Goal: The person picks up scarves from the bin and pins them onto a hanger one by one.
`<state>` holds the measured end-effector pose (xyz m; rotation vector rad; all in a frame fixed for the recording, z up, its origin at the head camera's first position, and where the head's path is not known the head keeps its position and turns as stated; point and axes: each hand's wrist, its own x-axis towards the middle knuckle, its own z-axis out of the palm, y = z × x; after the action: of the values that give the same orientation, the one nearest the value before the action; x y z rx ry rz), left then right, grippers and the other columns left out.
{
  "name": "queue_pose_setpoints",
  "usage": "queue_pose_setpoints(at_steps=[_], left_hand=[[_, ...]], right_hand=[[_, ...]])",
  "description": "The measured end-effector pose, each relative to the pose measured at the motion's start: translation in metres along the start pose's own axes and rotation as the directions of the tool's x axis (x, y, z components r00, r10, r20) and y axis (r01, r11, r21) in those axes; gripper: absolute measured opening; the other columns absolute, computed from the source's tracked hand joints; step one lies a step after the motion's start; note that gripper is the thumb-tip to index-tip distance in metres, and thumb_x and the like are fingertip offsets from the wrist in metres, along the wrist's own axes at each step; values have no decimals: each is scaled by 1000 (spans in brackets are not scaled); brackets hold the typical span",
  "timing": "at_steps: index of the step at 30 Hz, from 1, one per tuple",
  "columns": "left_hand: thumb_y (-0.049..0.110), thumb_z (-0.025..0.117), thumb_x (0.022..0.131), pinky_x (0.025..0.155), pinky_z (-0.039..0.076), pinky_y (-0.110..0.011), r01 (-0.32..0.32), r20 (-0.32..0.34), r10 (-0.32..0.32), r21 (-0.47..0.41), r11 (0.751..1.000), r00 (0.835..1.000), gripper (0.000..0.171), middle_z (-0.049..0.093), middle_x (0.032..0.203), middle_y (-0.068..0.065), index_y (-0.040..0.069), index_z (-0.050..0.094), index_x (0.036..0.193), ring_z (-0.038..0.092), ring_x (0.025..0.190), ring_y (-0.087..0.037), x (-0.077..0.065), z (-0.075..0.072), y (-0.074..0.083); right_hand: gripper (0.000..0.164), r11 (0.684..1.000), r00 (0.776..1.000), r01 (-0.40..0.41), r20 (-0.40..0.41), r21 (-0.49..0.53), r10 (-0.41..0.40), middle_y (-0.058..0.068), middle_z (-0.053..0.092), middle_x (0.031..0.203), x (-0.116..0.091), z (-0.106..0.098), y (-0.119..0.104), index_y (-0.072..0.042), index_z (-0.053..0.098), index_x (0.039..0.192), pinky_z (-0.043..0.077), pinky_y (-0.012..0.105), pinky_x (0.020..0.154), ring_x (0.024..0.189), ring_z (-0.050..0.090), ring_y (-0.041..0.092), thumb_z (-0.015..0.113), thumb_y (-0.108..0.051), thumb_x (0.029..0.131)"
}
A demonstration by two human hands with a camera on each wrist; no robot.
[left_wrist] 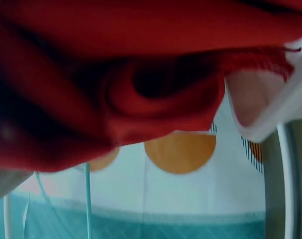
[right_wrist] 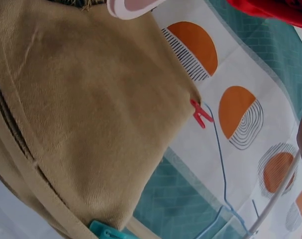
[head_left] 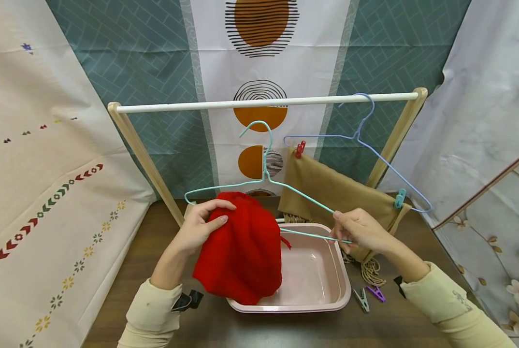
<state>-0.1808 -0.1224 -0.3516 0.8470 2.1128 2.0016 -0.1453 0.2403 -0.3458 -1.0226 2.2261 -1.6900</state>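
My left hand (head_left: 198, 224) grips a bunched red scarf (head_left: 246, 251) near the left end of a mint-green wire hanger (head_left: 300, 194). The scarf hangs over the hanger's lower bar, hiding part of it, and a strand of fringe sticks out on its right. At the hanger's right corner, my right hand (head_left: 359, 229) pinches the wire between thumb and fingers; the hook points up, below the white rail. Folds of the red scarf fill the upper left wrist view. Beneath the scarf stands a pale pink basin (head_left: 313, 273), its left part covered.
A blue hanger (head_left: 385, 162) hangs on the rail (head_left: 224, 104) at right, holding a tan fringed scarf (head_left: 329, 186) with a red clip (head_left: 300, 149) and a teal clip (head_left: 400, 198). A grey clothespin (head_left: 362, 299) and a purple clothespin (head_left: 376, 293) lie right of the basin.
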Motion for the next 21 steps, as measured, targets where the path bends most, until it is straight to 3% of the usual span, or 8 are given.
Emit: queue_pose_setpoints(at_steps=[2,4,8,12,14,16,17,21], left_hand=[[-7,48,89,72,49,-25,-29,17,32,-113,993,999,23,54,106,-9,5,60,105,53,93,-21,6,7,4],[-9,44,89,73,48,-24,-50,18,55,-235,971,998,30,53,105,-7,11,61,103,53,92,-19,13,15,8],[-12,37,90,73,49,-23,-47,21,64,-457,888,998,37,53,104,-4,14,60,102,53,91,-16,26,35,18],[-12,35,90,70,49,-22,-8,28,29,-577,817,999,37,54,100,-3,14,60,100,54,88,-15,38,57,28],[-11,35,90,69,49,-21,10,19,2,-599,801,1000,37,54,97,-3,15,60,97,54,86,-14,43,64,30],[-11,35,89,68,49,-20,22,-6,-32,-587,809,999,36,54,96,-3,15,60,94,54,85,-14,47,66,31],[-11,37,89,68,48,-20,31,-21,-51,-565,825,998,36,55,96,-3,15,61,94,55,85,-14,49,66,31],[-8,44,89,70,46,-21,114,-52,-146,-396,911,988,28,56,101,-3,11,62,97,55,88,-15,55,49,31]], right_hand=[[49,1000,1000,-8,8,5,8,12,55,49,0,1,1,3,51,61,29,27,30,50,58,13,24,-7,100],[49,1000,1000,-2,22,17,2,14,54,48,1,2,2,4,51,62,29,27,30,46,53,10,22,-7,100],[51,999,999,2,32,54,-3,17,53,48,3,6,3,6,50,62,30,26,30,43,50,8,21,-8,101],[52,996,1000,-13,28,83,10,11,59,54,5,11,5,6,50,61,31,27,30,38,46,16,22,-12,101],[51,995,1000,-5,23,98,3,6,62,60,5,11,5,6,49,61,31,28,31,38,46,20,22,-12,101],[51,993,1000,13,18,120,-16,4,64,63,4,10,5,6,48,60,29,31,30,39,47,22,22,-10,101],[51,991,1000,24,14,130,-26,3,64,64,2,9,6,6,47,60,28,31,30,39,47,23,22,-10,101],[51,985,999,49,-7,168,-48,2,65,67,-5,3,8,6,45,59,26,35,30,45,54,16,20,-10,101]])
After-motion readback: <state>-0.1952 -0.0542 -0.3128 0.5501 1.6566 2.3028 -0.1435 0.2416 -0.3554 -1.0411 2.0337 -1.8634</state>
